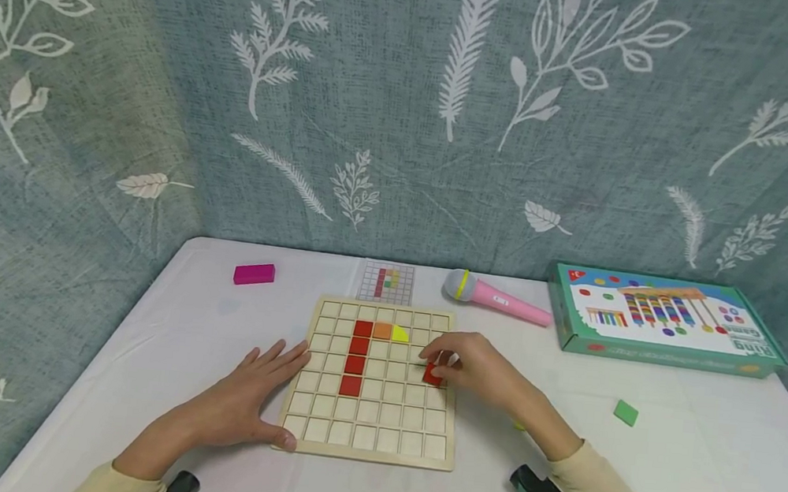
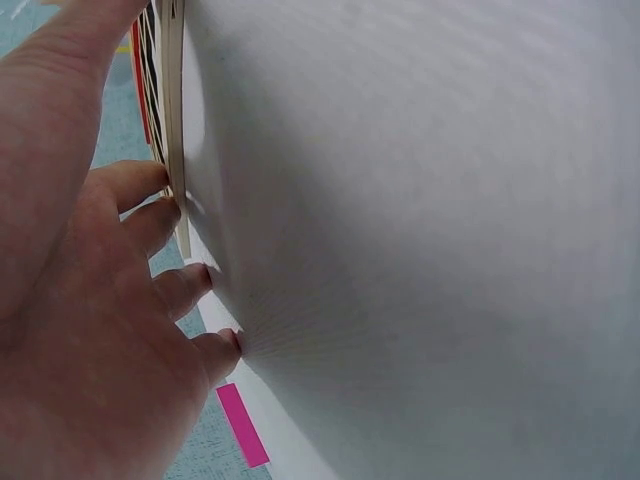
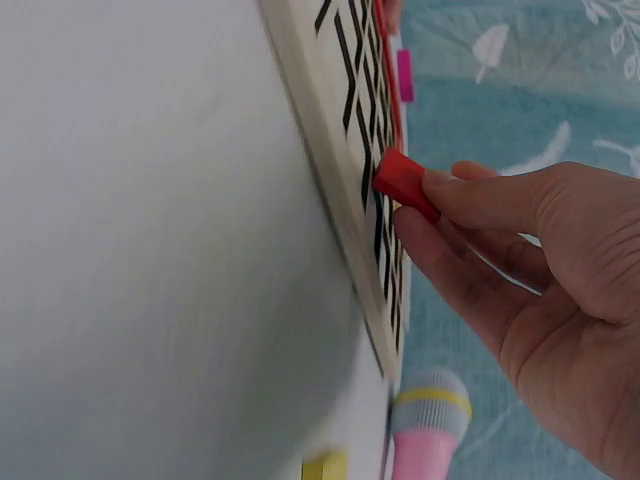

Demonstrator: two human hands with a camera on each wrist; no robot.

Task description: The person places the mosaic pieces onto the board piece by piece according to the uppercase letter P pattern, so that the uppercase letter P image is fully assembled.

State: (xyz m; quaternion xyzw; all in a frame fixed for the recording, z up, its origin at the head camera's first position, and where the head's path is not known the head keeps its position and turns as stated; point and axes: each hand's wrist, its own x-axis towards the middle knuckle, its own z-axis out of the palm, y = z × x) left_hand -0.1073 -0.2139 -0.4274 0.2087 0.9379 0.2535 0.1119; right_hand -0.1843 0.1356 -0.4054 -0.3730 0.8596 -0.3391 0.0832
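A wooden grid board [image 1: 365, 453] lies on the white table. Four red squares make a column on it, with an orange square [image 1: 382, 330] and a yellow quarter-round piece [image 1: 400, 334] to the right of the top one. My left hand [image 1: 237, 399] rests along the board's left edge, fingers spread and thumb at the lower left corner. Between thumb and fingers my right hand [image 1: 471, 368] pinches a red square tile [image 3: 406, 183], tilted over the board's right side. In the left wrist view the fingertips [image 2: 168, 178] touch the board's edge.
Behind the board lies a printed pattern card [image 1: 386, 283]. A pink toy microphone [image 1: 503, 298] and a green game box [image 1: 665, 320] stand at the back right, a magenta block [image 1: 253, 274] at the back left. One green tile [image 1: 626, 412] is at right; a yellow piece [image 3: 325, 466] lies under the right forearm.
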